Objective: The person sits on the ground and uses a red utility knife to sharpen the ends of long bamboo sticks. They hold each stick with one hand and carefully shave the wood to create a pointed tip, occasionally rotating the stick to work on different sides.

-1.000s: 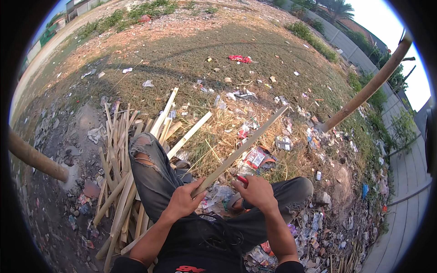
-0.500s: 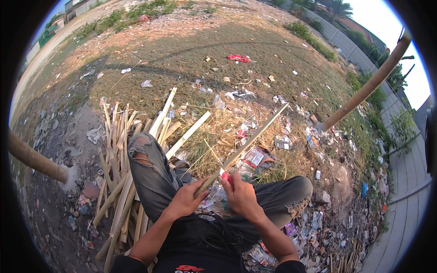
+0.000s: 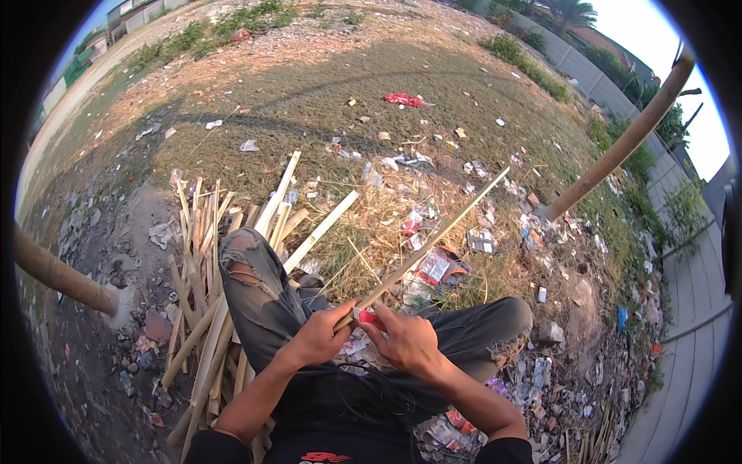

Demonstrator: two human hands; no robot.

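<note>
A long, narrow strip of split bamboo slants up and away to the right over my lap. Its near end is gripped by my left hand, fingers wrapped around it. My right hand is closed on a small knife with a red handle. The knife's short pale metal part lies against the strip, close beside my left fingers. Most of the blade is hidden by the strip and my fingers.
To my left lies a pile of bamboo strips, partly under my bent knee. Upright poles stand on the left and right. Litter covers the ground ahead, and a concrete wall runs along the right.
My right hand and the knife have slid down the bamboo strip toward my left hand. The strip's far end has swung slightly right and up.
</note>
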